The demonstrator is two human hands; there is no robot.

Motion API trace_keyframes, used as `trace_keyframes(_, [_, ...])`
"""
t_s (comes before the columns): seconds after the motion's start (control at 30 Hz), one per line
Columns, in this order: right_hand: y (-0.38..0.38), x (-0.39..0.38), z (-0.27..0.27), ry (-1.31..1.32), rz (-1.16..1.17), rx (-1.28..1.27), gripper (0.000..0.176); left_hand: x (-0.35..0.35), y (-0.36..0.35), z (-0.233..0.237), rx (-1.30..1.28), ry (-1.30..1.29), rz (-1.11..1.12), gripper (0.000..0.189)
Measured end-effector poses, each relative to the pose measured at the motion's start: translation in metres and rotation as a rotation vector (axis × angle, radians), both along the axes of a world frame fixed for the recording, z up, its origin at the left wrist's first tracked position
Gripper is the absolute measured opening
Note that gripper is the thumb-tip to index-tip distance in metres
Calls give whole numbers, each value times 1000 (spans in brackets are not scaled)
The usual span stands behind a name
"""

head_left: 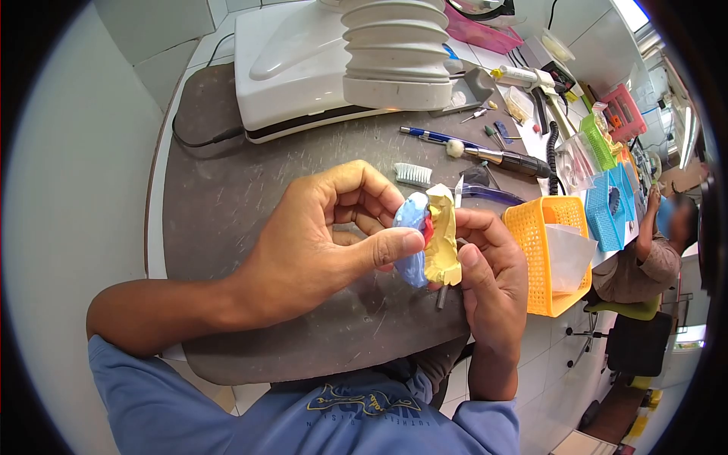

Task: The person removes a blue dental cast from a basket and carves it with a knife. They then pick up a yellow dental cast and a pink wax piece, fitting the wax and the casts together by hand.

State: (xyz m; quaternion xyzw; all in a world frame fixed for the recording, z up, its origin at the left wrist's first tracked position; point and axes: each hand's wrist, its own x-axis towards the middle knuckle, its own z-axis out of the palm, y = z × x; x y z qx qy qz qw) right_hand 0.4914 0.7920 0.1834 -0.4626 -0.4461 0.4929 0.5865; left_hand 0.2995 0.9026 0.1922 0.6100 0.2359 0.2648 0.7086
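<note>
My left hand [326, 235] is closed, its thumb and fingers gripping a blue dental cast [411, 265]. In my right hand [497, 280] is a yellow dental cast [444, 239], pinched by its outer side. The two casts stand side by side, close together, above the grey work mat [326, 334]. Between them shows a red piece, perhaps wax [428, 227]. Just behind the casts lies a white-bristled brush [413, 174]. A thin metal blade [459, 189] sticks up beside the yellow cast, and a grey rod end [443, 297] shows below it; what they belong to is hidden.
A white machine [296, 68] and a ribbed hose [396, 53] stand at the back. A blue pen [432, 136] and a handpiece [516, 161] lie behind my hands. An orange basket [546, 303] and a blue basket [607, 205] stand to the right. Another person [633, 273] sits farther right.
</note>
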Motion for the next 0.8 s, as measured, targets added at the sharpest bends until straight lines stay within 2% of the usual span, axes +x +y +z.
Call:
trace_keyframes(0.4, [2, -2, 3, -40, -31, 6, 36, -1, -1, 3, 20, 51, 18, 30])
trace_keyframes(0.8, [4, -5, 8, -111, -47, -26, 43, -2, -1, 3, 29, 71, 14, 31])
